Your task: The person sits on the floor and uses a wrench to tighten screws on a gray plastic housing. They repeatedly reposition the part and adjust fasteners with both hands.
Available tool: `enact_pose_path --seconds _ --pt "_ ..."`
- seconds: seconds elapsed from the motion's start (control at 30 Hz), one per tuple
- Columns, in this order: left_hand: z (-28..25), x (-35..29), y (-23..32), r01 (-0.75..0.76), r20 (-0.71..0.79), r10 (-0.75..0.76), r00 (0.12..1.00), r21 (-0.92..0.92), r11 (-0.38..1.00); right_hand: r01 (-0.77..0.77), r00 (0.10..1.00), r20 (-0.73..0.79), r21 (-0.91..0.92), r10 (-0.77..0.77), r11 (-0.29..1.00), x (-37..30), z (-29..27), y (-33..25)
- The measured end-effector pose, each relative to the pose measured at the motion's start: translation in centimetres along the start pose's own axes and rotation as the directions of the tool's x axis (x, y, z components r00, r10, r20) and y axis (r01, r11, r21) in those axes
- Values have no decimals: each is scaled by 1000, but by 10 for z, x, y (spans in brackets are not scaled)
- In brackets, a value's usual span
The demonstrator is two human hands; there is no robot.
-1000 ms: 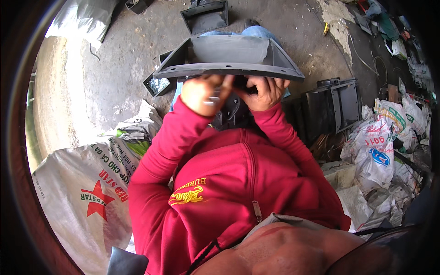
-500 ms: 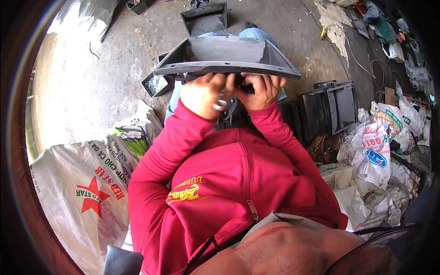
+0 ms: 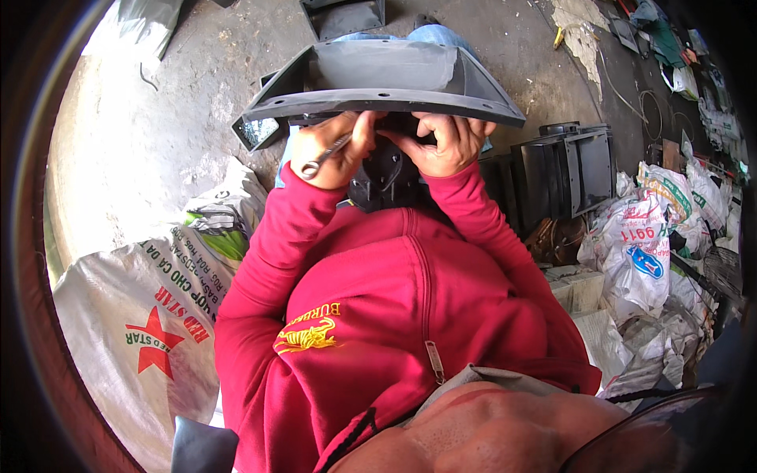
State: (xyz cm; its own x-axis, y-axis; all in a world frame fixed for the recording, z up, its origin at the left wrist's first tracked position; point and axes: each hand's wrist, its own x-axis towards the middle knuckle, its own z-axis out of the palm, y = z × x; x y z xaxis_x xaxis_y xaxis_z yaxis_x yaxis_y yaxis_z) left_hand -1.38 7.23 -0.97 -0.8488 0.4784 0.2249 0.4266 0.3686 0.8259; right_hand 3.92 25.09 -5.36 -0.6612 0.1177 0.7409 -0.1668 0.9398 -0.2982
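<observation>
A large black flared rectangular horn [image 3: 386, 98] lies across my knees, its wide mouth facing away from me. My left hand [image 3: 335, 130] is closed round a metal wrench [image 3: 330, 152]; the wrench's ring end sticks out toward my wrist, and its other end is hidden by the fingers. Close under the horn's near rim, my right hand [image 3: 449, 146] is closed on the horn's back part, thumb pointing left and fingertips out of sight. Between the hands shows a black bracket-like part [image 3: 385, 173] with holes.
Left of the horn is a small black box [image 3: 259, 132] with shiny small pieces in it. Another black horn [image 3: 345, 17] lies on the floor ahead, and more black housings [image 3: 579, 169] stand at right. White sacks [image 3: 142, 339] flank me, with a heap [image 3: 639, 244] on the right.
My left hand has shifted left and slightly up, with the wrench turned to slant. More of the black bracket part shows between the hands. The right hand stays at the horn.
</observation>
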Motion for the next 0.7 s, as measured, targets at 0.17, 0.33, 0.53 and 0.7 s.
enact_pose_path --seconds 0.17,0.33,0.53,0.7 --pt "-7 1 -5 271 130 -238 963 -499 823 26 999 -25 11 -25 1000 2 -2 2" --pt "-14 5 15 -12 -89 0 996 -141 990 11 1000 -9 1 -11 1000 2 -9 1" --pt "11 12 31 -259 48 276 960 524 812 -37 999 21 1 37 999 -7 -2 2" --pt "24 26 40 -311 251 199 947 569 762 -35 993 -115 -15 33 999 -10 9 12"
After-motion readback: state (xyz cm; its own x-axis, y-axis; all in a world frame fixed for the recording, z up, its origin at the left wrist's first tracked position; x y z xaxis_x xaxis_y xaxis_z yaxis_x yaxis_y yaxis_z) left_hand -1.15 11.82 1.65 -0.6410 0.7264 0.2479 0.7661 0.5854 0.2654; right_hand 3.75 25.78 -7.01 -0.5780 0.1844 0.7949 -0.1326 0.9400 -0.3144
